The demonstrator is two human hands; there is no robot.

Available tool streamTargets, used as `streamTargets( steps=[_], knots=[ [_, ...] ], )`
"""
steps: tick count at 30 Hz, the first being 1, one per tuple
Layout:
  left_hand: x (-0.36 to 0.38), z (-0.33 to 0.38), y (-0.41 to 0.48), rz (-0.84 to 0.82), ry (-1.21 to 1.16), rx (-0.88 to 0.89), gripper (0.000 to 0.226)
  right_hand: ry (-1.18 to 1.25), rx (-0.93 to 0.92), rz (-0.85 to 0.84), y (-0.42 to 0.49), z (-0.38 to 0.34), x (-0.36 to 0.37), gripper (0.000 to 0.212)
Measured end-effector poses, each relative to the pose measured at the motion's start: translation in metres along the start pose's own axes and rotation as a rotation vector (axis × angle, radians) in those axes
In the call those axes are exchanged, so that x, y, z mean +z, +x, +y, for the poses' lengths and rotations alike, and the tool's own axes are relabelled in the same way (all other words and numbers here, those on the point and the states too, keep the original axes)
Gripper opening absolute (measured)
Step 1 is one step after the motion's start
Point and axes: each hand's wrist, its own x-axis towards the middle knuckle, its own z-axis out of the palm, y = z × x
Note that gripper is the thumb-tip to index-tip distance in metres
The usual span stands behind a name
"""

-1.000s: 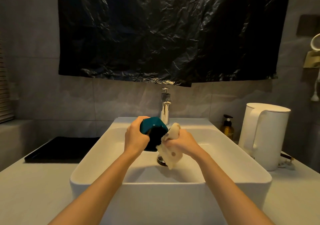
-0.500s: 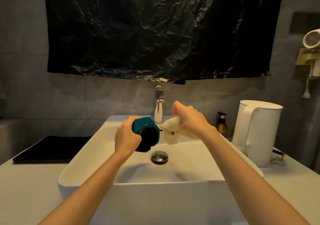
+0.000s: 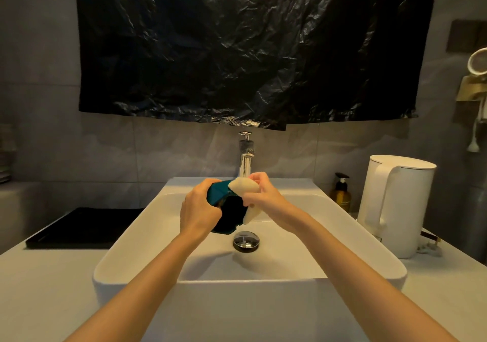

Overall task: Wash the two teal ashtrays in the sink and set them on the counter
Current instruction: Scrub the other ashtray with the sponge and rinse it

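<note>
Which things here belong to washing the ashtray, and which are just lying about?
Belong to the job: teal ashtray, cream cloth, white rectangular sink, chrome tap, left hand, right hand.
Lying about: white kettle, amber pump bottle, black tray.

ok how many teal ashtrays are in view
1. The ashtray is held by the left hand over the sink; the right hand holds a cloth against it. A second may be hidden.
</note>
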Motion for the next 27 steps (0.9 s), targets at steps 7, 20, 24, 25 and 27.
streamTargets(
  steps=[7, 20, 24, 25, 27],
  knots=[
    [0.0, 0.002, -0.002, 0.015, 0.021, 0.045, 0.056, -0.137, -0.306, 0.357, 0.005, 0.007, 0.008, 0.013],
    [0.002, -0.002, -0.003, -0.003, 0.19, 0.125, 0.052, -0.236, -0.371, 0.484, 0.004, 0.019, 0.017, 0.021],
    [0.003, 0.0, -0.003, -0.025, 0.22, 0.149, 0.045, -0.406, -0.642, 0.455, -0.002, 0.017, 0.026, 0.017],
    [0.003, 0.001, -0.004, -0.043, 0.245, 0.156, 0.046, -0.399, -0.615, 0.457, 0.001, 0.017, 0.026, 0.017],
    [0.003, 0.001, -0.006, -0.065, 0.273, 0.164, 0.052, -0.322, -0.447, 0.503, 0.004, 0.016, 0.024, 0.015]
  ],
)
